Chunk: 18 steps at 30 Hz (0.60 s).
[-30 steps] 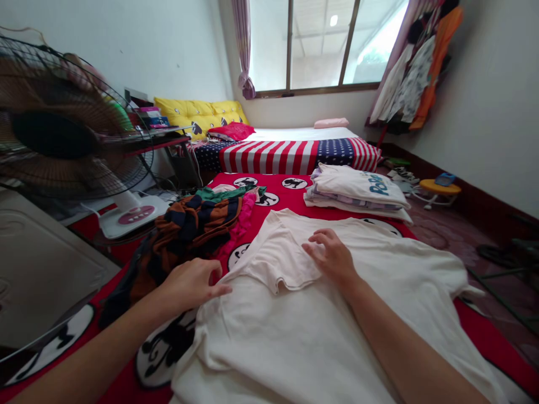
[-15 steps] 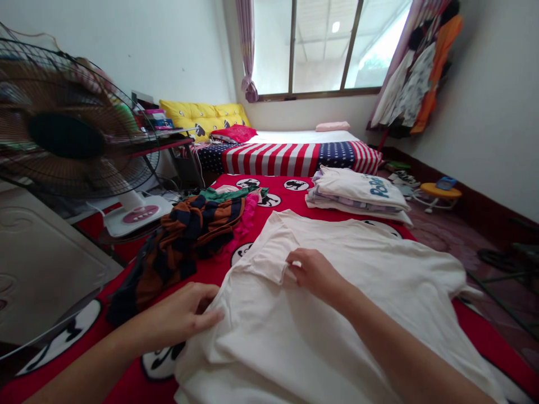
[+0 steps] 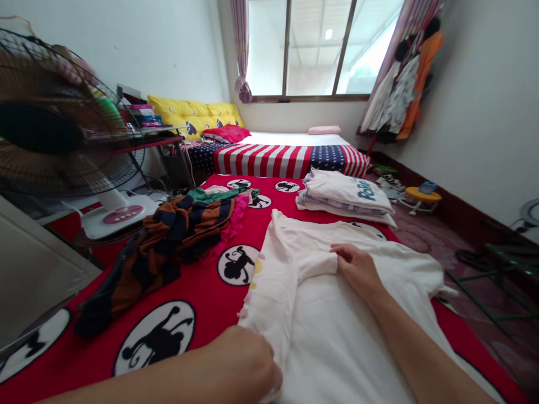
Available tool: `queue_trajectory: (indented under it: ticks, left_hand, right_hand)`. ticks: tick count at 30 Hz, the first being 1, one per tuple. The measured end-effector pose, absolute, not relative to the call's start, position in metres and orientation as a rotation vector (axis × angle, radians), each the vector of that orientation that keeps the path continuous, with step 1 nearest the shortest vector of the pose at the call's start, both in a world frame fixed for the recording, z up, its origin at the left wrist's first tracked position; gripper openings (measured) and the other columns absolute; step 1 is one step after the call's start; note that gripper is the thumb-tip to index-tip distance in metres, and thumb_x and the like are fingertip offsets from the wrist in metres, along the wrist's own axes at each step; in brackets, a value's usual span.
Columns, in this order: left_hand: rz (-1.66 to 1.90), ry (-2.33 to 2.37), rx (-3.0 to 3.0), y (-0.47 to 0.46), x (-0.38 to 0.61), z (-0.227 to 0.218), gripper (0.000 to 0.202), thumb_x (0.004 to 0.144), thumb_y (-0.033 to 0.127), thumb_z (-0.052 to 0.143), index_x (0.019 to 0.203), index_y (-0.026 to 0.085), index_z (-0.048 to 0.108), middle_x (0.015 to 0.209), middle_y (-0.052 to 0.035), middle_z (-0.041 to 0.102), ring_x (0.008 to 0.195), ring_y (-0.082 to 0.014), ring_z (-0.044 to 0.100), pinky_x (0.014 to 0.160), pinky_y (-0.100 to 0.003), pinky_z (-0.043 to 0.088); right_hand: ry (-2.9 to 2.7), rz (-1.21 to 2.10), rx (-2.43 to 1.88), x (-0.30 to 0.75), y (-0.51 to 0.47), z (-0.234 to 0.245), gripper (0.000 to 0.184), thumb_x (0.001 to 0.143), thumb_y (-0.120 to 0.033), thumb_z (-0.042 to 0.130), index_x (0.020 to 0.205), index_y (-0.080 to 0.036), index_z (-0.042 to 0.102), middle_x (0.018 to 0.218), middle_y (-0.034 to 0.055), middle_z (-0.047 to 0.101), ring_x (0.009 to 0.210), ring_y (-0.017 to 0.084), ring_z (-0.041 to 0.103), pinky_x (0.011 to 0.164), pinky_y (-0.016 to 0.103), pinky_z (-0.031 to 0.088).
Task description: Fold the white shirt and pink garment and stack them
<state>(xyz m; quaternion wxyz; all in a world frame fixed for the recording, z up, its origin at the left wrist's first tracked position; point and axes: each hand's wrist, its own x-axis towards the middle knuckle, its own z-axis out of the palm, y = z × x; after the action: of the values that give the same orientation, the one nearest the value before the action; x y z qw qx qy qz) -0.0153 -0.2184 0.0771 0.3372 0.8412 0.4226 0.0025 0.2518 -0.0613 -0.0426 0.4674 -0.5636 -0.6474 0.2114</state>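
A white T-shirt (image 3: 337, 314) lies spread over the red bedspread, its left side folded inward in a long strip. Pinched in my right hand (image 3: 357, 269) is the end of the folded-over sleeve, lying on the shirt's body. My left hand (image 3: 248, 359) is closed on the shirt's folded left edge, low in the view; its fingertips are mostly hidden behind the back of the hand. Bits of yellow and pink print show along the folded edge, just beyond my left hand.
A stack of folded clothes (image 3: 345, 193) sits at the far right of the red bedspread (image 3: 210, 303). Crumpled striped clothing (image 3: 168, 235) lies at left, near a standing fan (image 3: 54, 134). Beyond stands another bed (image 3: 269, 160). A yellow stool (image 3: 423, 194) is on the floor at right.
Both hands have moved right, carrying the shirt's left edge and sleeve inward. My left hand, loosely open before, is now closed on the edge. More red bedspread shows at left.
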Motion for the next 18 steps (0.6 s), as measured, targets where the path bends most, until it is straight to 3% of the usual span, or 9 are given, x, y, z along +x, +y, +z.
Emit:
queue_trajectory:
  ticks: [5,7,9,11,13,15,18]
  left_hand:
    - [0.132,1.129,2.496,-0.15,0.011,0.066,0.025,0.089,0.032,0.049,0.084,0.024,0.072,0.078,-0.0057,0.071,0.075,-0.02,0.065,0.071,-0.029,0.047]
    - [0.394,1.331,2.553,-0.114,0.018,0.047,0.028,0.09,0.024,0.044,0.105,0.021,0.068,0.098,-0.0082,0.069,0.091,-0.0212,0.065,0.082,-0.031,0.048]
    - [0.624,1.496,2.562,-0.084,0.022,0.021,0.044,0.088,0.018,0.041,0.131,0.016,0.05,0.13,-0.013,0.055,0.119,-0.023,0.053,0.098,-0.034,0.043]
    - [0.71,1.627,2.564,-0.066,0.024,-0.006,0.057,0.087,0.019,0.041,0.143,0.009,0.033,0.147,-0.0181,0.036,0.137,-0.026,0.033,0.11,-0.04,0.033]
    - [0.675,1.736,2.541,-0.058,0.023,-0.029,0.064,0.088,0.025,0.043,0.145,0.001,0.025,0.152,-0.0228,0.024,0.142,-0.0295,0.02,0.114,-0.045,0.026]
    - [0.589,1.81,2.514,-0.056,0.023,-0.044,0.068,0.088,0.03,0.043,0.144,-0.003,0.023,0.152,-0.026,0.02,0.143,-0.0318,0.016,0.114,-0.047,0.024]
    - [0.523,1.854,2.52,-0.058,0.024,-0.052,0.068,0.09,0.033,0.043,0.144,-0.005,0.024,0.151,-0.0268,0.02,0.142,-0.0324,0.016,0.115,-0.047,0.023]
  right_hand:
    - [-1.462,0.727,-1.258,0.252,-0.065,-0.056,0.016,0.069,-0.022,0.055,0.078,-0.018,0.067,0.103,0.0086,0.068,0.091,0.021,0.065,0.083,0.035,0.051]
    - [-1.479,0.708,-1.216,0.249,-0.067,-0.053,0.013,0.07,-0.021,0.054,0.076,-0.018,0.066,0.104,0.0086,0.067,0.094,0.021,0.064,0.084,0.034,0.05]
    - [-1.512,0.64,-1.197,0.248,-0.071,-0.049,0.012,0.07,-0.019,0.052,0.074,-0.019,0.064,0.104,0.0083,0.066,0.097,0.021,0.062,0.083,0.032,0.05]
    - [-1.553,0.569,-1.2,0.247,-0.076,-0.046,0.012,0.069,-0.016,0.049,0.071,-0.02,0.061,0.101,0.0077,0.065,0.092,0.02,0.061,0.075,0.029,0.05]
    - [-1.621,0.511,-1.241,0.249,-0.08,-0.043,0.012,0.069,-0.014,0.047,0.068,-0.02,0.058,0.096,0.0059,0.065,0.075,0.017,0.059,0.063,0.027,0.046]
    - [-1.667,0.437,-1.314,0.25,-0.083,-0.039,0.012,0.073,-0.016,0.046,0.069,-0.021,0.057,0.089,0.0041,0.065,0.063,0.014,0.054,0.059,0.027,0.043]
    - [-1.626,0.283,-1.46,0.249,-0.077,-0.034,0.022,0.085,-0.028,0.042,0.075,-0.021,0.061,0.084,0.0038,0.066,0.069,0.017,0.057,0.067,0.029,0.043]
